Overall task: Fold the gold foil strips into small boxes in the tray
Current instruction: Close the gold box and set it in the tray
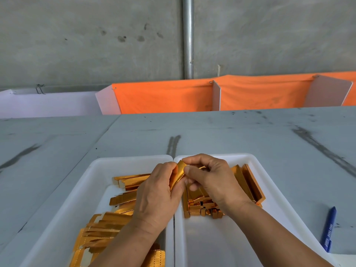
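Both my hands meet over the seam between two white trays. My left hand (157,191) grips the lower part of a gold foil strip (178,175), and my right hand (211,179) pinches its upper end between thumb and fingers. The strip is bent partway into shape. The left tray (90,182) holds several flat gold strips (107,222) in a loose pile. The right tray (269,182) holds several folded gold boxes (248,182), long and narrow, heaped at its far end.
The trays sit side by side on a grey, scuffed table (231,135). A blue pen (329,228) lies to the right of the right tray. Orange cloth (163,97) and white panels stand behind the table, before a concrete wall.
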